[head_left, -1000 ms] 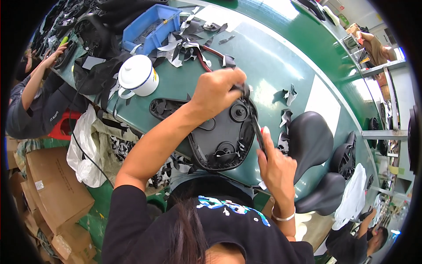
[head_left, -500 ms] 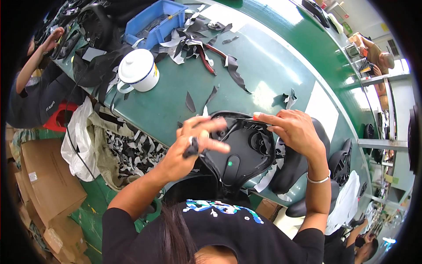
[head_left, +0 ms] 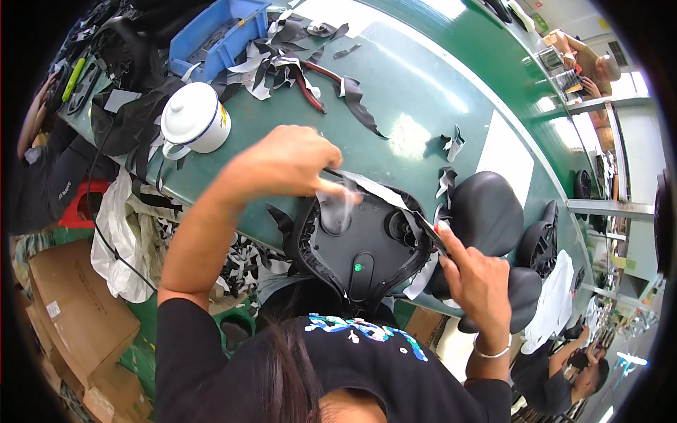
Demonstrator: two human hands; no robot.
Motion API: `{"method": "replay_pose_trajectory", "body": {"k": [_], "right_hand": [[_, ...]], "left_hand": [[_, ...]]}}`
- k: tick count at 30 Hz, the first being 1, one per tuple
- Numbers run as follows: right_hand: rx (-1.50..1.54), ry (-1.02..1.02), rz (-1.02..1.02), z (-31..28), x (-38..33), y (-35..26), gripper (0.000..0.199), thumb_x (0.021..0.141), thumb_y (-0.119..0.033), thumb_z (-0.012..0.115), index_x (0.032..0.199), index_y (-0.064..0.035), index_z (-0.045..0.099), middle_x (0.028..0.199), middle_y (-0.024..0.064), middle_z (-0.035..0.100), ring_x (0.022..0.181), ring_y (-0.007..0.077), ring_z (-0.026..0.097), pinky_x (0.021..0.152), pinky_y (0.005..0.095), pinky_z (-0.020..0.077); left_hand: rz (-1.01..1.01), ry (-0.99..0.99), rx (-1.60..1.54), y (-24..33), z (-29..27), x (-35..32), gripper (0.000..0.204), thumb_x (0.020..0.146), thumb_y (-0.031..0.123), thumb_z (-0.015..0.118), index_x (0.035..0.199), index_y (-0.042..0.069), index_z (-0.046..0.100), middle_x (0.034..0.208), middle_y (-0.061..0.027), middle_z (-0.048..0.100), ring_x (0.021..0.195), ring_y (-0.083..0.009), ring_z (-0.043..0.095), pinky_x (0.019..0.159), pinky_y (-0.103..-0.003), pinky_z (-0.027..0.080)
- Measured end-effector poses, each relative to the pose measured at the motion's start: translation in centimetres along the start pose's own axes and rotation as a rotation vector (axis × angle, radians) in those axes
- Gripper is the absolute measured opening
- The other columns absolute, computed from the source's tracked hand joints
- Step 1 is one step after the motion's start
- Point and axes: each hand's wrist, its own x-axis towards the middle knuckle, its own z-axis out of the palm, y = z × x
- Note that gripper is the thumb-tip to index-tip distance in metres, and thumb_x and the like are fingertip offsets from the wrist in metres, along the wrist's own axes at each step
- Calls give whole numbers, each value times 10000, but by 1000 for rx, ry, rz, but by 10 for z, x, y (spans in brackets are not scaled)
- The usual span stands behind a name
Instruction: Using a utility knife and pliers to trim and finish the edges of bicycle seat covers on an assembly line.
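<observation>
Since half a second ago, your left hand (head_left: 285, 158) has risen from the near edge of the upturned saddle (head_left: 360, 247) to its far rim, fingers pinched narrow on a slim tool whose tip blurs over the shell. Your right hand (head_left: 479, 278) has dropped to the saddle's right edge, closed on a strip of the black cover (head_left: 423, 229).

Status: the saddle sits underside up at the near edge of the green bench (head_left: 416, 92). By my judgement, the cover is wrapped round most of the rim; the right side, with loose flaps, remains to be finished. Finished black saddles (head_left: 486, 211) lie just beside it.

Containers: the blue bin (head_left: 211, 32) holds dark parts I cannot identify; the white enamel mug (head_left: 194, 120) is lidded, contents hidden.
</observation>
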Motion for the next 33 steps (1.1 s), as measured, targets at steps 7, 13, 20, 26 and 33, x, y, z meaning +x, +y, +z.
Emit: {"method": "replay_pose_trajectory", "body": {"k": [7,13,20,26,33], "right_hand": [[89,-21,-110,15,3,14,507,859,-227,595,1351,-220,473,608,77,530,495,286,541,476,394,383],[404,135,177,42,-55,-20,530,862,-182,624,1350,-75,449,619,126,597,491,304,578,453,389,402],[869,456,420,59,-65,-11,405,830,-105,665,1214,-35,560,925,102,670,740,110,613,631,303,475],[1361,746,802,107,-92,52,364,861,-148,662,1180,-26,535,1081,65,586,933,131,561,787,264,460],[2096,705,661,112,-80,34,458,846,-202,634,1236,-54,446,1276,229,476,1119,300,545,783,385,536]], "left_hand": [[195,31,-1150,39,51,57,420,952,389,518,723,42,577,650,-52,586,680,-185,596,716,-323,476],[358,1166,-1589,51,6,60,355,975,261,452,665,95,401,553,37,365,459,-79,350,423,-226,289],[-30,690,-162,35,38,34,344,840,384,650,837,62,530,715,-18,519,619,-118,428,576,-263,385],[-289,453,-615,-22,49,57,412,839,408,675,972,39,549,848,-37,578,794,-117,528,691,-279,440],[4,767,-211,6,106,181,449,884,427,565,1133,57,513,1137,-184,574,1080,-365,522,902,-487,405]]}}
